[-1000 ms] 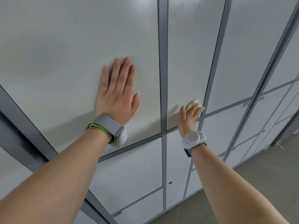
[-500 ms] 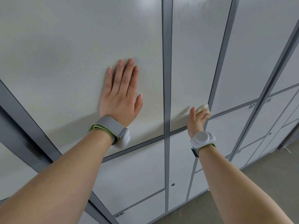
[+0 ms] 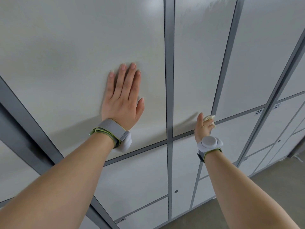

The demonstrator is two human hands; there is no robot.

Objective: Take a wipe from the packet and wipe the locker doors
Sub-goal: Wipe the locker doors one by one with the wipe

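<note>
Down at five o'clock on the middle locker door [image 3: 198,63], the right hand [image 3: 202,128] pinches the wipe [image 3: 208,117] while the left hand [image 3: 123,100] lies spread flat (wiping seems midway, further doors left).

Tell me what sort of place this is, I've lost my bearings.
Most likely a locker room or a bank of storage lockers: a wall of white locker doors set in grey frames, small number labels reading 07 and 35, round keyholes in the lower doors, and a bare grey floor.
</note>
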